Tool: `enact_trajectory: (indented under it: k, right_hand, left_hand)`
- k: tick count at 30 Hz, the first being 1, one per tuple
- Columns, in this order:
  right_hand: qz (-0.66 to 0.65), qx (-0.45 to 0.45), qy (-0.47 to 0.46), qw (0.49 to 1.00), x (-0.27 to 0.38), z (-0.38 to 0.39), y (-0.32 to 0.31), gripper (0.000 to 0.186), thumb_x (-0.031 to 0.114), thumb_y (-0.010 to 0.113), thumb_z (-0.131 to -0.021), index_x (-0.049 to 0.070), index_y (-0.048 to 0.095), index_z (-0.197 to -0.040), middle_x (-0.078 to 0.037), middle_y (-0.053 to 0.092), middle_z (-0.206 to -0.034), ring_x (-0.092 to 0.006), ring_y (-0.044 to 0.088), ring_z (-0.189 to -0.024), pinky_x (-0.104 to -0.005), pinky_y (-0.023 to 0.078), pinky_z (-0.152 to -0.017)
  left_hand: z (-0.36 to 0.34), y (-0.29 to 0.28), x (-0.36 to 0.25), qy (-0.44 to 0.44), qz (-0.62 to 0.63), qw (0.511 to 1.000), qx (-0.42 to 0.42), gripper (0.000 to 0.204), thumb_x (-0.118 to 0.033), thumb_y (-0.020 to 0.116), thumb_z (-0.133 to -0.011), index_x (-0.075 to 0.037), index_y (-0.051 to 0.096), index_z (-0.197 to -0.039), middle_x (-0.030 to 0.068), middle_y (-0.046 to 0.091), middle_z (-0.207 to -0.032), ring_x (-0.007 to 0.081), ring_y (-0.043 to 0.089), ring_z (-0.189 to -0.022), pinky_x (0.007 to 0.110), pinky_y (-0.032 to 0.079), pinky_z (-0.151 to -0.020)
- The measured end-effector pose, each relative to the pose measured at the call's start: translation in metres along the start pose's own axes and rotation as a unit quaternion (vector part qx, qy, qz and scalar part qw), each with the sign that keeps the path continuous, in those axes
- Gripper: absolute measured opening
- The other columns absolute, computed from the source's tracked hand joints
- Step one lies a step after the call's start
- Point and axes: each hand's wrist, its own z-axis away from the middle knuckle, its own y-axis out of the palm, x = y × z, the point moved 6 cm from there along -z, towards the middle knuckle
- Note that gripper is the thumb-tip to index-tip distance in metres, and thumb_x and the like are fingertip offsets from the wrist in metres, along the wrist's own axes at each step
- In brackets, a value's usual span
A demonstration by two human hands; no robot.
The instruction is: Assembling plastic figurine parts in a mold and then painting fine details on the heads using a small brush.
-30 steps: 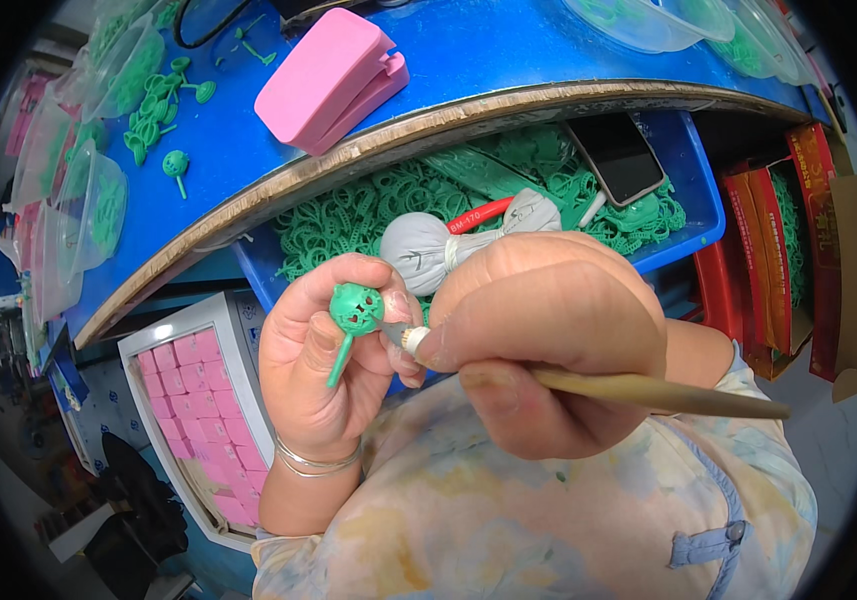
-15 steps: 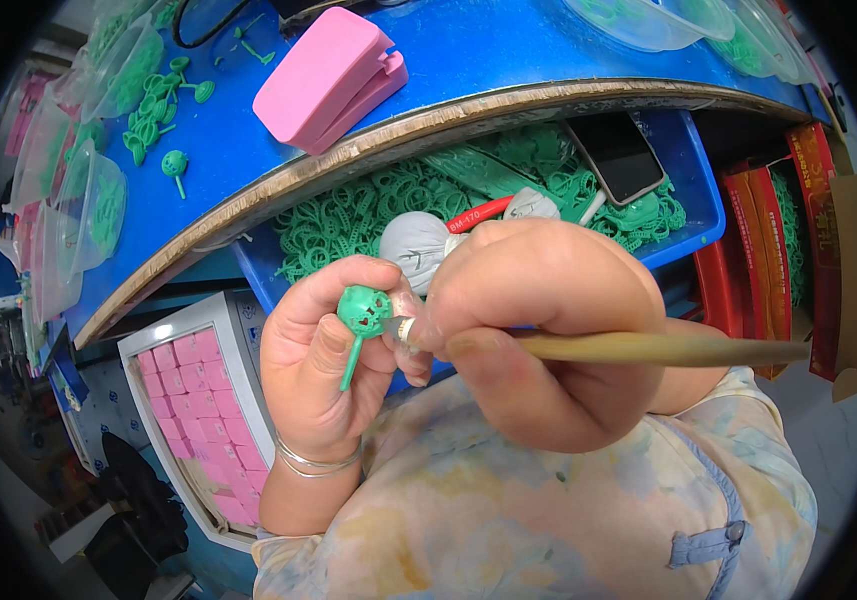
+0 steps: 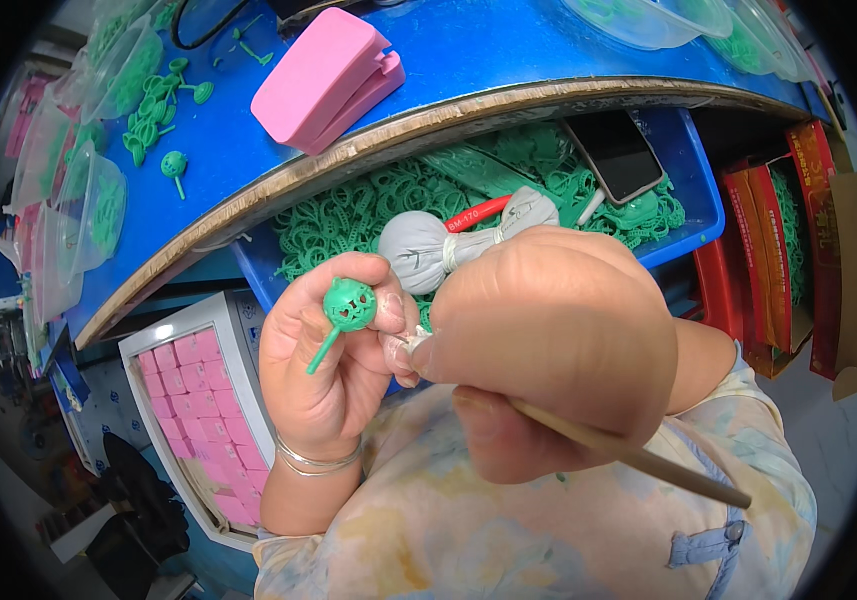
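Between the fingers of my left hand (image 3: pixel 323 360), closed on it, is a small green openwork ball (image 3: pixel 351 304) with a thin stem that points down and left. My right hand (image 3: pixel 548 350) wraps round a slim tool with a wooden handle (image 3: pixel 638 456). The tool's tip lies at the fingertips of my left hand, just below the ball and apart from it, partly hidden by my right hand. Behind both hands, a pale grey cloth pouch (image 3: pixel 416 255) tied with string rests on green ring-like pieces (image 3: pixel 333 225) in a blue tray (image 3: pixel 705 215).
A phone (image 3: pixel 616 155) lies over the tray's far right. On the blue table (image 3: pixel 478 55) above sit a pink block (image 3: pixel 313 75) and green stemmed pieces (image 3: pixel 153 108). Clear tubs (image 3: pixel 103 205) line the left. A white-framed case of pink squares (image 3: pixel 193 390) stands lower left.
The ball has tilted and shifted slightly left. The tool's tip has left the ball for my left fingertips, and the handle's back end has swung down as my right hand turned.
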Motion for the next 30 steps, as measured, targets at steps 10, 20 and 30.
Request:
enact_trajectory:
  k: [10,20,30]
  right_hand:
    - [0.029,-0.026,-0.03,0.999,0.0034,-0.0013,-0.0021,0.021,0.002,0.055,-0.059,0.007,0.057,-0.079,-0.006,0.056,-0.068,-0.0206,0.052,-0.05,-0.0298,0.043,-0.044]
    - [0.027,-0.036,-0.049,0.998,0.0027,-0.004,-0.0014,0.02,-0.001,0.056,-0.056,0.006,0.058,-0.075,-0.006,0.055,-0.067,-0.0191,0.051,-0.05,-0.0291,0.042,-0.043]
    - [0.056,-0.027,-0.056,0.996,0.0049,-0.0027,-0.0011,0.019,-0.001,0.056,-0.058,0.004,0.057,-0.077,-0.007,0.055,-0.067,-0.0181,0.052,-0.052,-0.0283,0.044,-0.043]
  left_hand:
    - [0.0002,0.0005,-0.0003,0.007,-0.018,1.0,0.008,0.044,-0.026,0.054,-0.085,0.011,0.045,-0.109,0.0163,0.055,-0.085,0.0215,0.055,-0.069,0.029,0.048,-0.051]
    - [0.0004,-0.0001,-0.0003,0.016,-0.034,0.999,0.003,0.045,-0.027,0.054,-0.086,0.011,0.045,-0.108,0.0164,0.055,-0.086,0.0218,0.055,-0.07,0.028,0.048,-0.053]
    - [0.0001,-0.0014,-0.0022,0.012,-0.044,0.999,0.009,0.043,-0.026,0.054,-0.086,0.01,0.046,-0.107,0.0166,0.056,-0.086,0.0206,0.056,-0.069,0.028,0.048,-0.054]
